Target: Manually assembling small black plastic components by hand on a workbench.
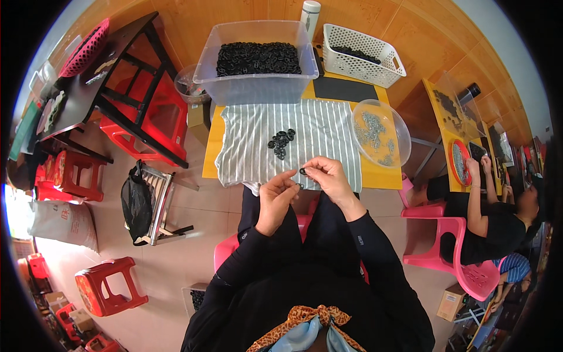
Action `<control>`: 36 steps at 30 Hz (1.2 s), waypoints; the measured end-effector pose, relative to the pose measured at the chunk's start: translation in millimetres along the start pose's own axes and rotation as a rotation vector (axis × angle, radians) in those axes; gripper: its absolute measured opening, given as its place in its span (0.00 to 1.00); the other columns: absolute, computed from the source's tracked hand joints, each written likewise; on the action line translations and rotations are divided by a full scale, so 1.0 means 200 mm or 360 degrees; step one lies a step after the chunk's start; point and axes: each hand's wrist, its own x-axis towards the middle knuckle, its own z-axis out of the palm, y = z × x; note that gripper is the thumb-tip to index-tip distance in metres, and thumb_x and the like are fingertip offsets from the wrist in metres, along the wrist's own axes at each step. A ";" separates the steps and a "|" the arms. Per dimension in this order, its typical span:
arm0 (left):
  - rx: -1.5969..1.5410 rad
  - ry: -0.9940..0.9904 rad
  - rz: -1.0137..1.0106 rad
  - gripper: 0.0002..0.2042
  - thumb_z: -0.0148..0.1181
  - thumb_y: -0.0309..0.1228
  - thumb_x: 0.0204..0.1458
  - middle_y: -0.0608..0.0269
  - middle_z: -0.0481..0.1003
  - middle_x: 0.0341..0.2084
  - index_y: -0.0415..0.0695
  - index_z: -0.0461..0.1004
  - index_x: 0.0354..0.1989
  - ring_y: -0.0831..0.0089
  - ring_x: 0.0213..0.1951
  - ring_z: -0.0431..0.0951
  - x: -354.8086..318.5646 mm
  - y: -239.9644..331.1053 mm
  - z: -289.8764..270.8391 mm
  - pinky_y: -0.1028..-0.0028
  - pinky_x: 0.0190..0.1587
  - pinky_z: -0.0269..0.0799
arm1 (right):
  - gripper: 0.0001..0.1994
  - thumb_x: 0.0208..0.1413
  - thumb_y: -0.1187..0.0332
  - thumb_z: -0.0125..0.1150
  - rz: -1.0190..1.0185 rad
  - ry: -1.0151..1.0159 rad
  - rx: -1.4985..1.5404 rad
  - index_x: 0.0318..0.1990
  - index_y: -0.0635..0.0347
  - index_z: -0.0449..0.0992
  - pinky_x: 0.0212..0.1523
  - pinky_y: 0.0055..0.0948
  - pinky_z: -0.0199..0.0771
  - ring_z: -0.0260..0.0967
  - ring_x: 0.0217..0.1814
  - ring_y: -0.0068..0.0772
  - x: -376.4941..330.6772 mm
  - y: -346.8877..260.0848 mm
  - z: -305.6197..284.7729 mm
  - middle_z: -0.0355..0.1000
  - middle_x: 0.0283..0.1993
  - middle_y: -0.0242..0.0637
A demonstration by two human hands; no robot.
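Near the front edge of the striped cloth [246,129], my two hands are close together. My right hand [329,179] pinches a small black oval piece [303,171] between thumb and fingertips. Just left of it, my left hand [275,200] has its fingertips pressed together around a tiny light metal-looking part [300,186], too small to name. Beyond my hands, a small pile of black oval pieces [280,143] lies on the cloth. On the right, a round clear tray [402,141] contains many small silvery metal parts [372,130].
A clear plastic bin [258,89] full of black pieces stands at the back, beside a white perforated basket [363,71] and white bottle [309,17]. Red stools [111,287] and a folding chair [155,202] stand left. Another person [492,223] works at a table on the right.
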 end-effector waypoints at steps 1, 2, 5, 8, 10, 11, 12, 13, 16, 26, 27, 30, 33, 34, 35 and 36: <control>0.0027 -0.0046 -0.0051 0.15 0.55 0.17 0.48 0.67 0.73 0.25 0.35 0.72 0.47 0.83 0.24 0.71 -0.01 0.00 0.01 0.85 0.24 0.62 | 0.04 0.55 0.76 0.55 0.0007 0.0006 0.0002 0.35 0.67 0.75 0.34 0.16 0.67 0.65 0.31 0.13 -0.02 0.00 0.01 0.72 0.30 0.27; 0.0027 -0.0047 -0.0060 0.15 0.55 0.17 0.48 0.67 0.73 0.25 0.35 0.72 0.47 0.83 0.24 0.71 -0.01 0.00 0.01 0.85 0.24 0.62 | 0.04 0.55 0.77 0.56 0.0002 0.0008 0.0013 0.36 0.66 0.75 0.34 0.16 0.66 0.65 0.31 0.13 -0.03 0.00 0.02 0.72 0.30 0.28; -0.0001 -0.0045 -0.0076 0.16 0.55 0.17 0.48 0.67 0.72 0.24 0.34 0.72 0.47 0.83 0.24 0.71 -0.01 -0.02 0.02 0.85 0.24 0.62 | 0.04 0.55 0.78 0.56 0.0000 -0.0011 0.0015 0.37 0.66 0.75 0.34 0.15 0.65 0.65 0.33 0.13 -0.06 0.01 0.01 0.72 0.31 0.28; -0.0064 -0.0042 -0.0071 0.15 0.55 0.17 0.48 0.66 0.73 0.24 0.34 0.73 0.46 0.82 0.24 0.71 -0.01 -0.03 0.01 0.85 0.24 0.63 | 0.04 0.54 0.78 0.56 -0.0043 -0.0016 0.0026 0.37 0.66 0.75 0.34 0.15 0.65 0.65 0.33 0.14 -0.07 0.01 0.02 0.72 0.31 0.28; -0.0029 -0.0022 -0.0062 0.14 0.55 0.17 0.48 0.66 0.73 0.24 0.34 0.73 0.45 0.82 0.24 0.71 -0.01 -0.03 0.01 0.85 0.25 0.64 | 0.04 0.54 0.78 0.56 -0.0073 -0.0035 -0.0067 0.37 0.66 0.75 0.35 0.15 0.65 0.65 0.33 0.13 -0.08 0.01 0.03 0.71 0.31 0.27; -0.0027 -0.0021 -0.0064 0.14 0.55 0.17 0.48 0.66 0.73 0.24 0.34 0.73 0.45 0.82 0.24 0.71 -0.01 -0.03 0.01 0.85 0.25 0.64 | 0.04 0.54 0.78 0.56 -0.0072 -0.0035 -0.0064 0.37 0.66 0.75 0.35 0.15 0.65 0.65 0.33 0.13 -0.08 0.01 0.03 0.71 0.31 0.27; -0.0016 -0.0017 -0.0054 0.13 0.55 0.17 0.48 0.65 0.73 0.25 0.34 0.74 0.44 0.82 0.24 0.71 -0.01 -0.04 0.01 0.85 0.25 0.64 | 0.04 0.54 0.78 0.56 -0.0084 -0.0036 -0.0067 0.37 0.66 0.75 0.34 0.15 0.65 0.65 0.33 0.13 -0.09 0.02 0.04 0.71 0.31 0.27; -0.0007 -0.0014 -0.0044 0.13 0.55 0.17 0.48 0.65 0.74 0.25 0.34 0.74 0.44 0.82 0.24 0.72 -0.01 -0.04 0.01 0.85 0.25 0.64 | 0.04 0.54 0.78 0.56 -0.0097 -0.0037 -0.0072 0.37 0.66 0.75 0.34 0.15 0.65 0.65 0.33 0.13 -0.09 0.01 0.04 0.71 0.31 0.27; -0.0050 -0.0004 -0.0026 0.12 0.55 0.17 0.48 0.65 0.74 0.25 0.33 0.74 0.43 0.81 0.24 0.72 -0.01 -0.04 0.01 0.84 0.26 0.65 | 0.04 0.55 0.77 0.56 -0.0133 0.0004 -0.0122 0.35 0.66 0.75 0.33 0.15 0.64 0.64 0.32 0.12 -0.11 0.01 0.05 0.72 0.30 0.27; -0.0040 0.0021 -0.0017 0.11 0.57 0.17 0.48 0.64 0.74 0.25 0.33 0.75 0.42 0.81 0.24 0.72 -0.01 -0.05 0.01 0.84 0.26 0.66 | 0.04 0.55 0.78 0.55 -0.0159 0.0055 -0.0146 0.36 0.66 0.75 0.32 0.14 0.62 0.63 0.31 0.11 -0.13 0.00 0.07 0.72 0.29 0.25; -0.0035 0.0011 -0.0026 0.11 0.57 0.17 0.48 0.64 0.74 0.25 0.33 0.75 0.42 0.81 0.24 0.72 -0.01 -0.05 0.01 0.84 0.26 0.66 | 0.04 0.55 0.78 0.55 -0.0167 0.0050 -0.0140 0.36 0.66 0.75 0.32 0.14 0.62 0.63 0.31 0.11 -0.13 0.01 0.06 0.72 0.29 0.25; -0.0024 -0.0004 -0.0030 0.12 0.57 0.17 0.48 0.64 0.74 0.25 0.33 0.75 0.42 0.81 0.24 0.72 -0.01 -0.05 0.01 0.84 0.25 0.66 | 0.04 0.55 0.78 0.55 -0.0178 0.0047 -0.0152 0.36 0.67 0.75 0.32 0.14 0.62 0.63 0.30 0.11 -0.13 0.01 0.06 0.72 0.29 0.25; -0.0027 -0.0002 -0.0026 0.12 0.57 0.17 0.48 0.64 0.74 0.25 0.33 0.75 0.42 0.81 0.24 0.72 -0.01 -0.05 0.01 0.85 0.25 0.66 | 0.04 0.55 0.78 0.55 -0.0184 0.0067 -0.0178 0.35 0.67 0.75 0.31 0.14 0.62 0.63 0.30 0.10 -0.14 0.01 0.07 0.72 0.29 0.26; -0.0034 0.0009 -0.0022 0.12 0.57 0.17 0.48 0.64 0.74 0.25 0.33 0.75 0.42 0.81 0.24 0.72 -0.01 -0.05 0.01 0.84 0.25 0.66 | 0.04 0.55 0.78 0.55 -0.0187 0.0077 -0.0185 0.35 0.67 0.75 0.31 0.14 0.62 0.63 0.30 0.10 -0.14 0.01 0.07 0.72 0.29 0.26; -0.0032 0.0010 -0.0022 0.12 0.57 0.17 0.48 0.64 0.74 0.25 0.33 0.75 0.42 0.81 0.24 0.72 -0.01 -0.05 0.01 0.84 0.25 0.66 | 0.04 0.55 0.78 0.55 -0.0188 0.0076 -0.0183 0.35 0.67 0.75 0.31 0.14 0.62 0.63 0.30 0.10 -0.14 0.00 0.08 0.72 0.29 0.26; -0.0045 0.0024 -0.0007 0.12 0.57 0.17 0.48 0.64 0.74 0.25 0.33 0.75 0.42 0.81 0.24 0.72 -0.01 -0.06 0.01 0.84 0.25 0.66 | 0.04 0.55 0.78 0.55 -0.0213 0.0087 -0.0222 0.36 0.67 0.75 0.32 0.14 0.62 0.63 0.31 0.10 -0.14 0.00 0.09 0.72 0.29 0.26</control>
